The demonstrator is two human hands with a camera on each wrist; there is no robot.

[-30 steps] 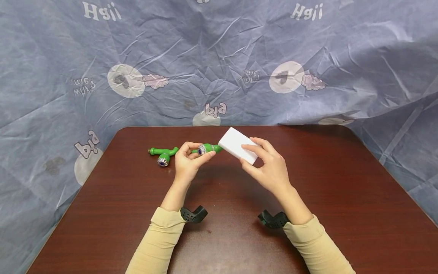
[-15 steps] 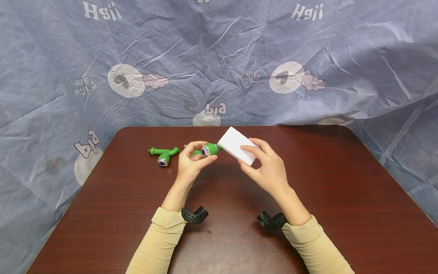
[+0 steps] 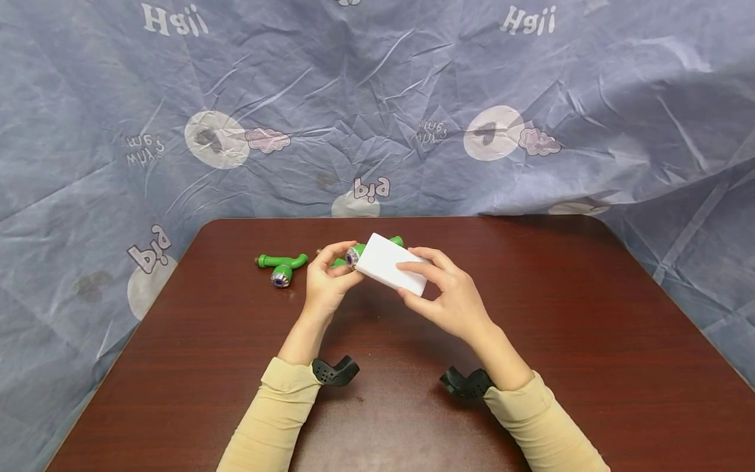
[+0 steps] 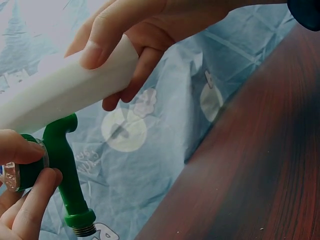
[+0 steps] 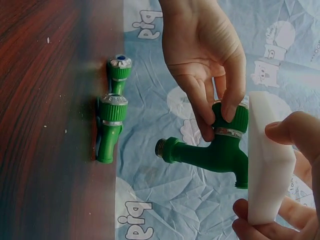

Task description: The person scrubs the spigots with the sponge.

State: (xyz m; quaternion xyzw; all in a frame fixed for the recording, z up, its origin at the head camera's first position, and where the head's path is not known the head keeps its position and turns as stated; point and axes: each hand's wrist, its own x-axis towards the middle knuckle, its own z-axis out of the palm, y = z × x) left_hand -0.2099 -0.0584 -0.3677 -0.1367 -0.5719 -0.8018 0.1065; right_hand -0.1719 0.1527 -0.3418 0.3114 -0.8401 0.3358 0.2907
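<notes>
My left hand (image 3: pixel 323 285) pinches the ribbed knob of a green tap (image 5: pixel 220 156) between thumb and fingers, holding it above the table. The right wrist view shows the tap's threaded inlet pointing left and its short spout beside the sponge. My right hand (image 3: pixel 451 295) grips a white sponge (image 3: pixel 390 263), thumb on one side and fingers on the other. In the head view the sponge lies across the tap and hides its middle. The left wrist view has the sponge (image 4: pixel 65 90) right by the spout; whether they touch is hard to tell.
Two more green taps lie on the dark wooden table: a nearer tap (image 5: pixel 111 127) and a farther tap (image 5: pixel 119 75). One tap (image 3: pixel 282 270) shows left of my left hand in the head view. A patterned blue-grey cloth (image 3: pixel 377 105) hangs behind the table's back edge.
My right hand has moved the sponge left and slightly down, from the tap's end to across its body. My left hand has shifted slightly right, and the tap has turned a little in its fingers.
</notes>
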